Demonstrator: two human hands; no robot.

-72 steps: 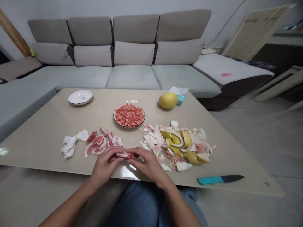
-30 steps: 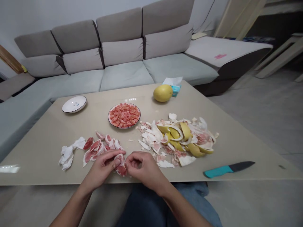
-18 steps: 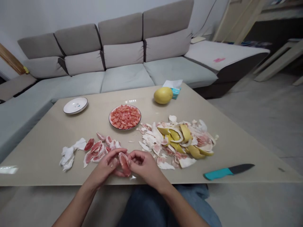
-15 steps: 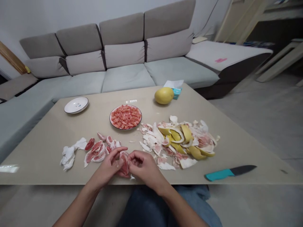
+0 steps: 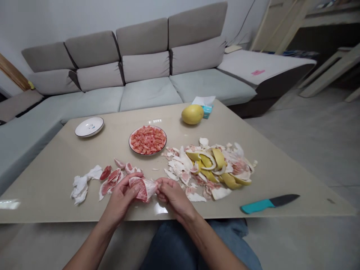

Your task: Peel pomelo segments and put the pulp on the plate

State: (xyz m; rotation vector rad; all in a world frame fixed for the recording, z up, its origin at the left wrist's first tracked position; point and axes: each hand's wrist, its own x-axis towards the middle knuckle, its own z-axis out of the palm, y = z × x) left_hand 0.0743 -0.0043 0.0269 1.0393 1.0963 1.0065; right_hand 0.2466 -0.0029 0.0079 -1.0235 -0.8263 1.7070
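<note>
Fruit segment (image 5: 143, 191) now has membrane (image 5: 152, 186) stretched rightward.

Dim light, glare on tabletop (image 5: 112, 146)

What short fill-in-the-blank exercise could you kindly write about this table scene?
1. The left hand holds a red fruit segment with its ____ against the flesh.
2. The knife lies with its teal ____ toward the right hand and its dark blade pointing away.
3. A blue box of ____ stands partly behind the whole yellow fruit.

Missing words: thumb; handle; tissues.
</note>
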